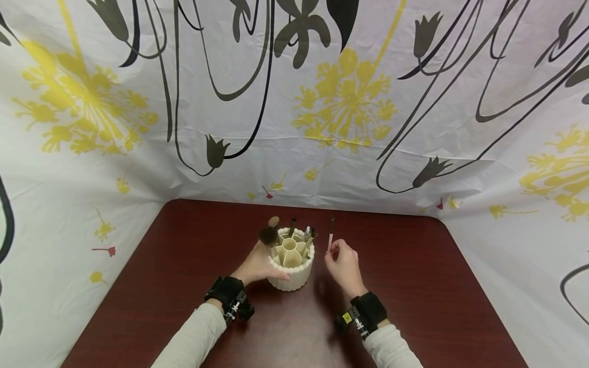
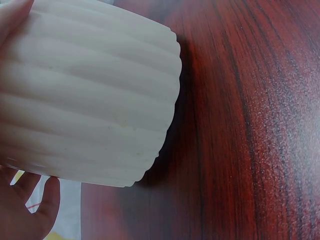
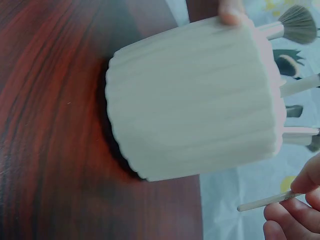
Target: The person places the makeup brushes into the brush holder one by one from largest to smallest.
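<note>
A cream ribbed brush holder (image 1: 294,277) with a compartmented top stands on the dark red table. My left hand (image 1: 257,263) grips it from the left, thumb across the front. In the left wrist view the holder's wall (image 2: 90,95) fills the upper left, with fingers (image 2: 47,202) around its far side. Just right of the holder, my right hand (image 1: 345,263) pinches a thin makeup brush (image 1: 330,241) by its pale handle, dark tip up. The handle's lower end (image 3: 255,204) sticks out below the fingers in the right wrist view, apart from the holder.
Several makeup brushes stand in the holder, among them a large fluffy dark one (image 1: 269,236) at its left and thinner ones (image 1: 309,235) at the right. A white patterned cloth (image 1: 285,117) hangs behind and beside the reddish-brown table (image 1: 405,286).
</note>
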Demonstrator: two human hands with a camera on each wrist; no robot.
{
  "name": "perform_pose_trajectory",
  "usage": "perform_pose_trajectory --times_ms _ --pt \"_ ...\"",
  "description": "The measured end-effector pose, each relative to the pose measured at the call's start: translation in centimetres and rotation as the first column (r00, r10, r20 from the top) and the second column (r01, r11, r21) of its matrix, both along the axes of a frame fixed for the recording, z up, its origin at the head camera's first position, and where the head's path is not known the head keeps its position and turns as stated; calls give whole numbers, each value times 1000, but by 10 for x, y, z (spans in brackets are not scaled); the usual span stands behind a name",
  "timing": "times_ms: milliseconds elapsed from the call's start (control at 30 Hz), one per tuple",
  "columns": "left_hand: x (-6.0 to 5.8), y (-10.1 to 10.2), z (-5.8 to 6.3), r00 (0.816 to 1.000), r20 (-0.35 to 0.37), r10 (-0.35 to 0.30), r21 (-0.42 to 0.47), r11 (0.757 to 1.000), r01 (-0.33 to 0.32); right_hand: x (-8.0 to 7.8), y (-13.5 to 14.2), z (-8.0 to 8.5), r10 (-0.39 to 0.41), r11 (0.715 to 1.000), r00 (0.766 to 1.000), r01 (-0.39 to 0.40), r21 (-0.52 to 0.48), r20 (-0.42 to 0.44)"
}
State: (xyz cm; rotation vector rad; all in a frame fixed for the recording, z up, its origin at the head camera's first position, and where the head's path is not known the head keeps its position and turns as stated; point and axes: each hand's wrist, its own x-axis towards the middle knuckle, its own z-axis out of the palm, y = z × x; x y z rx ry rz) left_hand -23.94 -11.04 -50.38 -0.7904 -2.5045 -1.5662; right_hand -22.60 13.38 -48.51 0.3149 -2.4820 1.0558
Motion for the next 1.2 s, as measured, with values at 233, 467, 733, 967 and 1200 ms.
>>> perform_pose_trajectory --times_ms 233,467,733,967,1200 --pt "6 0 11 1000 -2 -9 4 1000 9 2 -6 12 34 999 999 -33 -20 35" --pt "-7 -2 -11 1000 7 -6 27 1000 6 2 -12 21 62 997 998 -62 -36 -8" --pt "7 1 17 997 -59 -43 53 998 46 4 -22 28 105 993 993 -108 -51 -44" --pt "8 1 18 997 -62 -53 58 997 57 4 -28 27 139 988 989 -143 -64 -56" --pt "-6 -1 -8 998 -59 -18 38 999 20 6 -29 22 175 983 984 -176 -45 -24"
